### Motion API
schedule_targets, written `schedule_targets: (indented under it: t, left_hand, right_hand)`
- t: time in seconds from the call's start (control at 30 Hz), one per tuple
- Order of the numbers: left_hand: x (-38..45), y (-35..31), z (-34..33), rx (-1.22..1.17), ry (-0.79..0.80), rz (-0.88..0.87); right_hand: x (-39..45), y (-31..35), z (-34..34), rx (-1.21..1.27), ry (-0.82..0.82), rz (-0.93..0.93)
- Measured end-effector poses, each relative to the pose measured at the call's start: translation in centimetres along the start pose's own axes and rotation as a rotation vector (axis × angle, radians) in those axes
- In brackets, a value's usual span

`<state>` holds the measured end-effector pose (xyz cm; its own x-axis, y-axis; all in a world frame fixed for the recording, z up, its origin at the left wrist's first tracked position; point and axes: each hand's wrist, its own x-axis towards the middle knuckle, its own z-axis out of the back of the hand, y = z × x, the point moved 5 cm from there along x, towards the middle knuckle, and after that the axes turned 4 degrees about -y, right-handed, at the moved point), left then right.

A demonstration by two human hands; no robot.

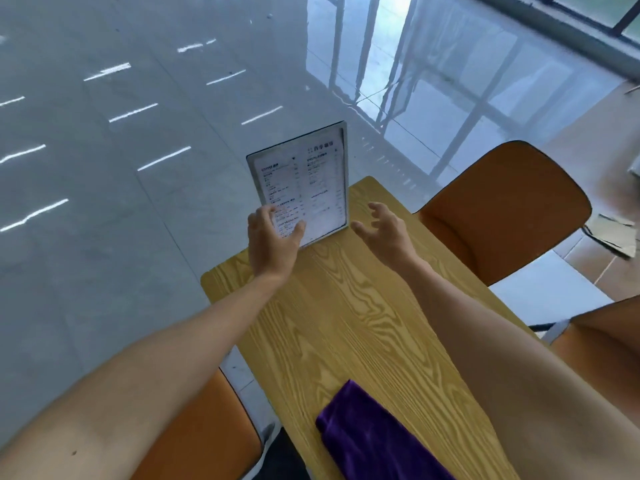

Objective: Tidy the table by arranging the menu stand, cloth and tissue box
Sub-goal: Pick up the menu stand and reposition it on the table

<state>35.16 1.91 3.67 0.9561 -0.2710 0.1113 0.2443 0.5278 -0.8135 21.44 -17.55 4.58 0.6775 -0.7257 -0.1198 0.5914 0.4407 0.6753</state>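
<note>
A white menu stand (308, 171) stands upright at the far end of the wooden table (349, 299). My left hand (272, 240) is at the stand's lower left corner, fingers curled around its left edge and thumb across the front. My right hand (384, 228) hovers just right of the stand's base, fingers spread, touching nothing. A folded purple cloth (374, 434) lies at the near end of the table, between my forearms. No tissue box is in view.
An orange chair (502, 209) stands to the right of the table's far end, and another orange seat (204, 438) is at the near left. Glossy grey floor surrounds the table. Flattened cardboard (613, 233) lies on the floor at the far right.
</note>
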Motion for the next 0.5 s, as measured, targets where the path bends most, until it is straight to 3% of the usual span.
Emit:
schedule_targets:
  t: [0.1, 0.27, 0.5]
  left_hand:
    - [2.6, 2.6, -0.3, -0.073, -0.035, 0.109]
    - [6.0, 6.3, -2.2, -0.134, 0.069, 0.293]
    - [8.4, 7.2, -4.5, -0.05, 0.09, 0.216]
  right_hand:
    - [3.7, 1.0, -1.6, 0.086, 0.001, -0.029]
    - [9.2, 0.6, -4.0, 0.185, 0.036, -0.097]
    - [14.4, -1.2, -6.7, 0.31, 0.086, -0.193]
